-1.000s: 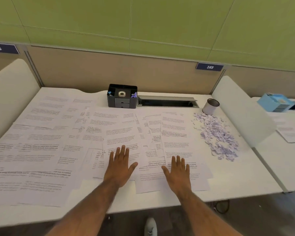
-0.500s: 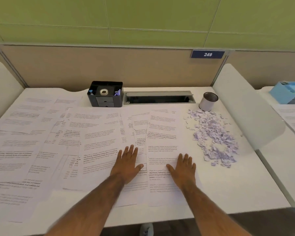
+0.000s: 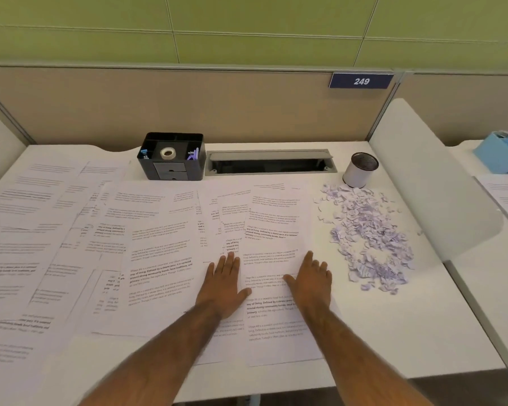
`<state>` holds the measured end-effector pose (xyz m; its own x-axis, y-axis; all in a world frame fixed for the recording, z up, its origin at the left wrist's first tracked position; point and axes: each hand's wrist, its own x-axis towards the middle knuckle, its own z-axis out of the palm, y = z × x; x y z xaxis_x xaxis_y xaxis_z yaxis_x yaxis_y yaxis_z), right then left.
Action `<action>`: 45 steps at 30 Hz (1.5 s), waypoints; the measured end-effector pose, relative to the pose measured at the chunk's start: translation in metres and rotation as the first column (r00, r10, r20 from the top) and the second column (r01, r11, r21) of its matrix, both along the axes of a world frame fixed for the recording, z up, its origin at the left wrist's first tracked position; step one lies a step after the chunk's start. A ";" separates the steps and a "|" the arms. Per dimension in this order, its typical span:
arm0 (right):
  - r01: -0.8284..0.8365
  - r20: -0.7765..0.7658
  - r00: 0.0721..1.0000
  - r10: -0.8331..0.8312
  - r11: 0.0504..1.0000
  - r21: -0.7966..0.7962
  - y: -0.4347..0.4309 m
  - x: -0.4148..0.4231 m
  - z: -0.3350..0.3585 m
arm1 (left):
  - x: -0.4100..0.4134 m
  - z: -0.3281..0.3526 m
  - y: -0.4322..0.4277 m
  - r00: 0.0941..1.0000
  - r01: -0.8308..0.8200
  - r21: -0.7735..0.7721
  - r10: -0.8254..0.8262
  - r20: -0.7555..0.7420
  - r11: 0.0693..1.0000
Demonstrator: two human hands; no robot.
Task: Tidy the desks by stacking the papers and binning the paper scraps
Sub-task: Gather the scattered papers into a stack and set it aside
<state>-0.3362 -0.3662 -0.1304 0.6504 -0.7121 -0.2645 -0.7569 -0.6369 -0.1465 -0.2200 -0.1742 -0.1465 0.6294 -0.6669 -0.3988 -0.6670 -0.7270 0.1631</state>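
White printed papers [image 3: 159, 244] lie spread and overlapping over the tabletop [image 3: 393, 332], most of them to the left of and beyond the left grip [image 3: 222, 284]. That grip lies flat on the sheets, palm down, with straight fingers close together and the thumb out to the right. The right grip [image 3: 311, 284] lies flat just beside it, fingers straight and thumb pointing at the left grip. It rests on the right part of a top sheet [image 3: 276, 230] that reaches well beyond both grips. Neither grip curls round anything. To the right of the right grip and beyond it, a heap of pale lilac scraps [image 3: 367, 238] lies on bare tabletop, apart from that sheet. At the heap's far end a white cup [image 3: 360, 169] with a dark inside stands upright, just beside the nearest scraps. Far beyond the left grip a black organiser [image 3: 172, 156] holds a tape roll [image 3: 167, 153]. A grey cable slot [image 3: 269, 162] lies between it and the cup. Far to the right, past a white divider [image 3: 428, 183], sits a blue box [image 3: 502, 152].
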 end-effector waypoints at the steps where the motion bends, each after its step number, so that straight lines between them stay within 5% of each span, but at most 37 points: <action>1: -0.006 0.019 1.000 0.006 1.000 -0.006 -0.003 0.002 0.000 | -0.001 -0.001 0.000 1.000 -0.004 -0.003 0.004 -0.003 1.000; 8: 0.183 0.272 0.920 -0.281 0.924 0.336 -0.033 0.024 0.026 | -0.001 0.002 -0.001 1.000 -0.004 -0.002 0.004 0.002 1.000; 17: 0.269 0.308 0.766 -0.564 0.716 0.644 -0.063 0.034 0.015 | 0.002 -0.002 0.007 0.998 -0.013 -0.013 0.014 0.063 1.000; 25: 0.144 0.270 0.829 -0.490 0.653 0.743 -0.064 0.039 0.004 | 0.006 -0.009 0.008 0.993 -0.107 -0.042 0.109 0.046 0.993; 41: 0.030 0.266 0.802 -0.535 0.481 0.876 -0.098 0.039 0.044 | 0.012 -0.009 0.022 0.986 -0.130 0.044 0.124 0.113 0.991; 45: 0.025 0.234 0.818 -0.525 0.439 0.898 -0.102 0.039 0.051 | 0.017 0.007 0.018 0.961 -0.257 -0.303 0.275 0.018 0.918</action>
<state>-0.2970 -0.4686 -0.0794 0.6664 -0.4615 -0.5856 -0.5509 0.2244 -0.8038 -0.2028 -0.1562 -0.1392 0.8161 -0.5534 -0.1665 -0.4709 -0.8038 0.3635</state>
